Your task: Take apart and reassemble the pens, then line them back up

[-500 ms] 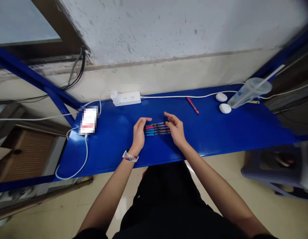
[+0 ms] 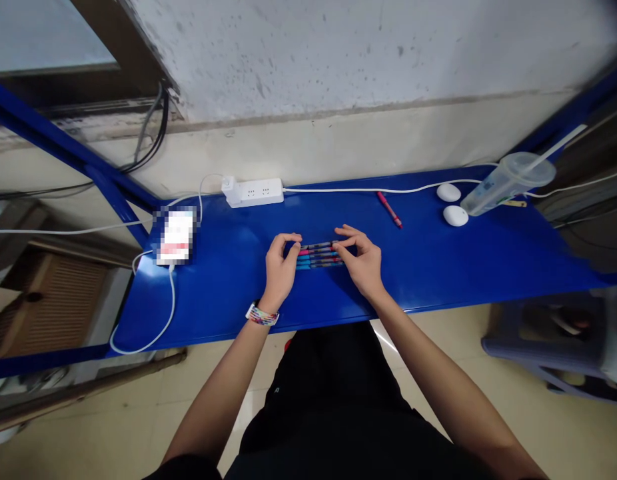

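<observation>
Several slim pens lie side by side on the blue table (image 2: 228, 280), with blue ones (image 2: 318, 265) nearest me and a pink-ended one (image 2: 306, 253) farther back. At the far side of the row is a dark, clear-barrelled pen (image 2: 318, 246). My left hand (image 2: 281, 267) has its thumb and forefinger closed at this pen's left end. From the other side my right hand (image 2: 361, 263) pinches near its right end, its other fingers partly raised. The fingertips cover the pen ends.
A red pen (image 2: 390, 211) lies apart behind my right hand. Along the wall sits a white power strip (image 2: 261, 192) with its cable. A phone (image 2: 176, 237) charges at left. Two white egg-shaped objects (image 2: 455, 216) and a tilted clear cup (image 2: 508, 183) with a straw stand at right.
My left thumb has come in toward the forefinger at the pens' left end. My right fingers have curled more around the right end. The view has shifted slightly.
</observation>
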Tool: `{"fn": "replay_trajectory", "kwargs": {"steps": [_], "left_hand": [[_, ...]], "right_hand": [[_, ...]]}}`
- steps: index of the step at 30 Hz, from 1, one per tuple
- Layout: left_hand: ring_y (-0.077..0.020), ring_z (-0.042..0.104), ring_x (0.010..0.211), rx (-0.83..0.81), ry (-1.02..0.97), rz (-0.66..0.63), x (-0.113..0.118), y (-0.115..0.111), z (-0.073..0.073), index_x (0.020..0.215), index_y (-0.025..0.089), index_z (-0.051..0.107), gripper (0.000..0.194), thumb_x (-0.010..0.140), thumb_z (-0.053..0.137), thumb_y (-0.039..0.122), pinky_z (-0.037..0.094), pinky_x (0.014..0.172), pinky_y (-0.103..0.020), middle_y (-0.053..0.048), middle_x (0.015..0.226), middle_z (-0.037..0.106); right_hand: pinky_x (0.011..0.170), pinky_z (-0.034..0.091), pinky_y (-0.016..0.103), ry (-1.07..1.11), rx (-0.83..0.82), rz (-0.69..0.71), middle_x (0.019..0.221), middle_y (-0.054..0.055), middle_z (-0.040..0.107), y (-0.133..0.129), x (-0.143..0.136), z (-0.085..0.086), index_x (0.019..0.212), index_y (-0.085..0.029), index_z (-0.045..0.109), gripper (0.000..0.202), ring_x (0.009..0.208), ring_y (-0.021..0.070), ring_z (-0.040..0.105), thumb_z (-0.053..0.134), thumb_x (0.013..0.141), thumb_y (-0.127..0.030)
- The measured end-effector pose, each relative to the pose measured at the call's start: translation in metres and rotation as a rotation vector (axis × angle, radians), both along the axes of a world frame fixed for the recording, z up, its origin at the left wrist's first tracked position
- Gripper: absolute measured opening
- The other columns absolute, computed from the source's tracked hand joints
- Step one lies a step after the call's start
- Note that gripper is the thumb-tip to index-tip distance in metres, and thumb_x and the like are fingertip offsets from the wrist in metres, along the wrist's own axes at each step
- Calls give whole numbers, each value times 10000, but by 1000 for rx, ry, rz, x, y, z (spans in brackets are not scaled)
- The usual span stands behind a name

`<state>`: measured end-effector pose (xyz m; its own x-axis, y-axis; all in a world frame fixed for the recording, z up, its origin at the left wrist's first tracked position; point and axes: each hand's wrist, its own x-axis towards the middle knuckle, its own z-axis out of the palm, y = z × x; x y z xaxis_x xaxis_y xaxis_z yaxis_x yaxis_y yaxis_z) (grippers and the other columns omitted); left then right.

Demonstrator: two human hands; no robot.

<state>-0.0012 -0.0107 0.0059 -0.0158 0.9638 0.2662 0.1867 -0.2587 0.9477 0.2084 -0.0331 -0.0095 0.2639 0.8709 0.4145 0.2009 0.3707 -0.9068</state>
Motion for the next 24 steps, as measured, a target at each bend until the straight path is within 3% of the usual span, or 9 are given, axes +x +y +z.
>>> {"fn": "replay_trajectory", "kwargs": {"steps": [4,7,9,11,14,24], "left_hand": [[-306,731,1331,119,203,53,-8,-17,2,1092,261,739,82,1069,664,239,544,1217,-536,-93,1242,785],[-338,698,1364,208,352,32,-14,-32,4,1136,274,729,109,1072,661,217,546,1210,-584,-97,1272,775],[-351,669,1398,268,449,0,-17,-41,4,1184,281,730,158,1083,641,199,517,1249,-631,-103,1307,762],[-360,645,1426,308,531,-28,-19,-48,3,1228,283,738,204,1084,635,182,470,1300,-677,-111,1334,745],[-376,611,1468,334,607,-57,-20,-52,2,1263,277,747,253,1071,639,152,438,1329,-720,-121,1376,725],[-415,551,1520,388,680,-116,-18,-56,3,1142,256,737,153,1018,749,166,482,1301,-738,-141,1409,706]], "right_hand": [[1251,547,639,-120,51,54,1277,79,883,-15,3,7,828,-277,787,190,1412,353,743,839,1009,-297],[1319,502,657,-265,55,184,1521,65,787,-25,5,11,1143,-307,873,205,1585,334,624,674,1114,-268],[1370,428,697,-409,64,259,1678,52,665,-31,6,12,1323,-310,848,310,1689,341,500,639,1110,-228],[1397,348,745,-555,73,300,1783,49,540,-34,7,13,1383,-298,826,357,1747,373,392,680,1069,-207],[1395,314,775,-690,99,323,1829,55,473,-37,8,12,1295,-287,843,310,1764,411,342,729,1025,-186],[1355,393,755,-743,156,266,1756,155,577,-33,8,6,1120,-232,817,136,1706,444,425,753,1011,-183]]}}
